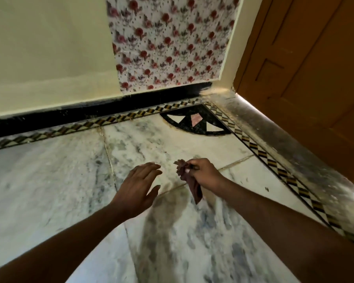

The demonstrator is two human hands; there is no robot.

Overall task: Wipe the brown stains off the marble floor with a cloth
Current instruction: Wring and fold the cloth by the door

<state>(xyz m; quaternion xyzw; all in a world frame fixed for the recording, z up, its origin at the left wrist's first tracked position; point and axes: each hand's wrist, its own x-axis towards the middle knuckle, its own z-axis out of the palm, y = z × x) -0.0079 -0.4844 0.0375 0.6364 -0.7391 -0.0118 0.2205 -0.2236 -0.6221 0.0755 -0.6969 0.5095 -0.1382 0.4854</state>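
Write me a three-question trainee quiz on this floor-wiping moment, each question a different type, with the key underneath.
1. True or false: the left hand holds the cloth.
2. Multiple choice: the inlaid black fan motif in the marble floor lies
A. under the left hand
B. in the corner, beyond both hands
C. on the wooden door
3. Fill in: the cloth is bunched in the right hand and its loose end hangs ____ the floor.

Key
1. False; the left hand is open and empty, fingers spread.
2. B
3. above; the cloth does not appear to be pressed to the marble.
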